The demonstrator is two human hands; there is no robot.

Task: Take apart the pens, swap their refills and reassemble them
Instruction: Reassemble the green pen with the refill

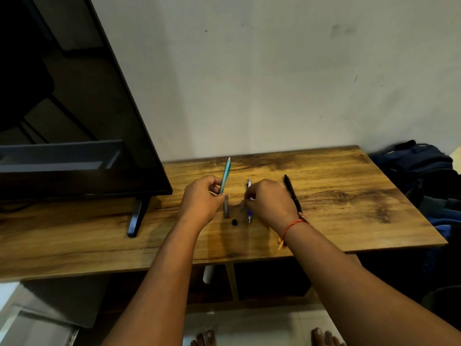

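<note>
Two hands are working above the table [336, 196]: left hand [199, 198] is gripping a teal pen [225, 176]; right hand [270, 201] is pinching a blue pen [249, 213].

Wooden table [349, 196] bears black pen [293, 193], television [74, 96].

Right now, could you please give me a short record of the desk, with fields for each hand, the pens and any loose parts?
left hand: holds teal pen, tip pointing away
right hand: on blue pen; grip unclear
black pen: lies on desk, right of right hand, whole
grey barrel: on desk between the hands
black cap: small, loose, near the barrel
monitor: left, off
</note>
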